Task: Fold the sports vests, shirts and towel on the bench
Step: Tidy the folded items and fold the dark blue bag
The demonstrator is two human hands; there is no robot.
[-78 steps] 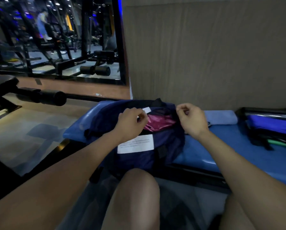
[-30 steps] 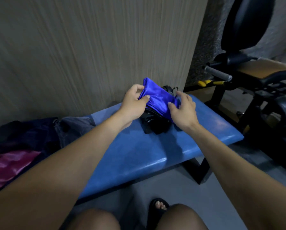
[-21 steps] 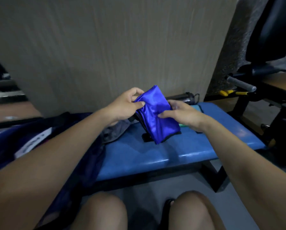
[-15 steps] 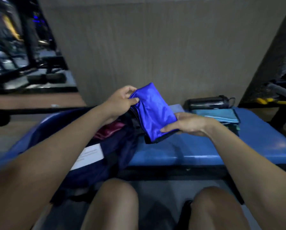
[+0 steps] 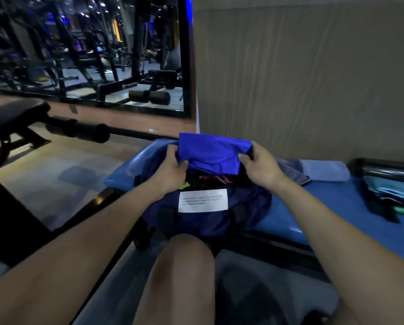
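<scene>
A folded shiny blue garment (image 5: 211, 152) hangs just above the open mouth of a navy bag (image 5: 203, 216) that lies on the left end of the blue padded bench (image 5: 332, 198). My left hand (image 5: 170, 171) pinches the garment's left edge and my right hand (image 5: 260, 167) grips its right edge. Inside the bag a maroon cloth (image 5: 216, 178) and a bit of neon yellow-green show. A white label (image 5: 203, 200) is on the bag's front. A folded light blue towel (image 5: 322, 171) lies on the bench to the right.
A stack of folded clothes with a teal piece on top (image 5: 393, 193) sits at the bench's right, behind it a black bottle (image 5: 383, 166). A grey cloth (image 5: 290, 170) lies beside my right hand. A wall mirror (image 5: 86, 50) and a black padded machine (image 5: 79, 129) are left. My knees are below.
I took the folded blue garment from the pile at the bench's right end, carried it left with both hands, and now hold it over the open navy bag.
</scene>
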